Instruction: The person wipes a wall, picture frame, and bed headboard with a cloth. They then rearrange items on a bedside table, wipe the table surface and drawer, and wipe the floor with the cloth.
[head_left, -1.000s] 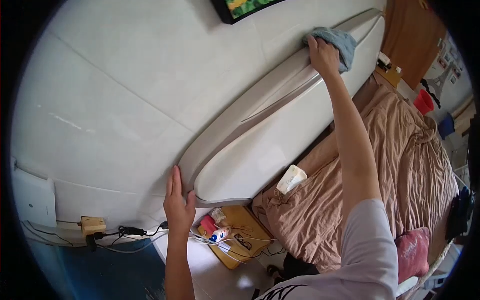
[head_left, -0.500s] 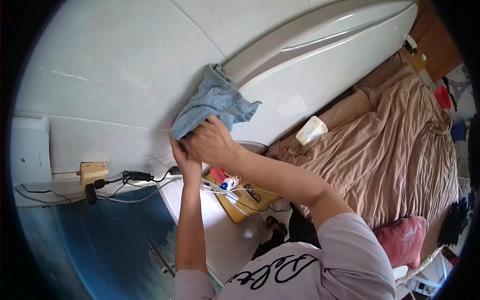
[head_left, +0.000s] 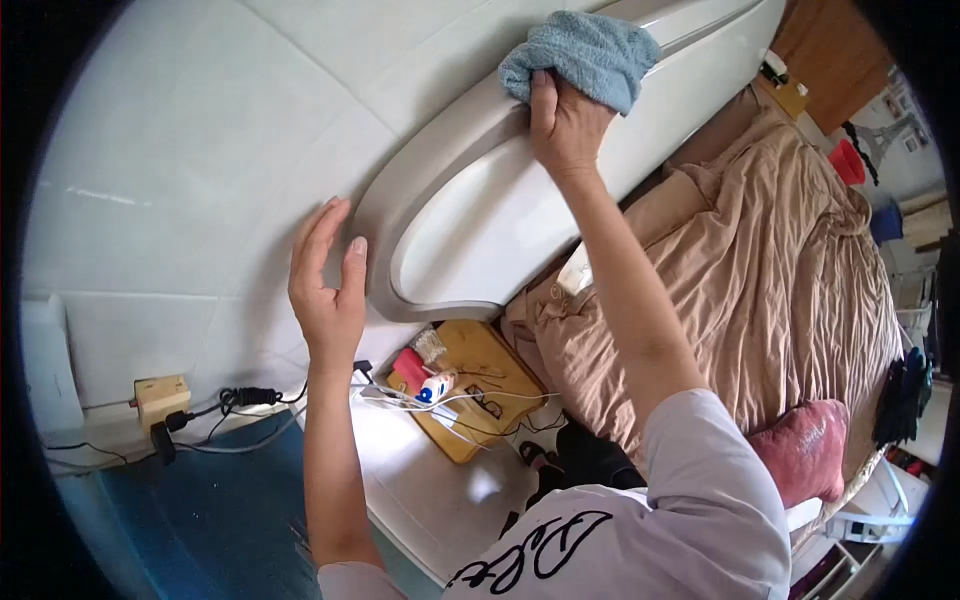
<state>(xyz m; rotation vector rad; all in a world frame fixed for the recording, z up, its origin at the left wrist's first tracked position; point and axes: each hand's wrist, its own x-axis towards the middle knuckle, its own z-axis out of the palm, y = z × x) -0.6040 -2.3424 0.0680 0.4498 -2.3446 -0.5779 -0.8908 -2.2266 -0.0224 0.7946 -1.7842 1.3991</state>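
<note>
A crumpled blue-grey towel [head_left: 585,58] is bunched in my right hand [head_left: 572,125]. It presses against the upper edge of a glossy white and grey headboard [head_left: 480,215], with my thumb on the cloth's near side. My left hand [head_left: 328,280] holds nothing. Its fingers are stretched upward and its thumb stands apart, next to the headboard's rounded left end; whether it touches the rim or the tiled wall [head_left: 230,150] behind, I cannot tell.
A bed with a brown sheet [head_left: 720,300] and a red pillow [head_left: 805,455] lies to the right. Below the headboard, a yellow wooden nightstand [head_left: 490,350] bears glasses, a white bottle and cables. A power adapter [head_left: 163,402] and black cord [head_left: 250,397] sit at lower left.
Both hands were together at the towel by the headboard's left end. My right hand has carried the towel up and right along the headboard; my left hand has let go and opened.
</note>
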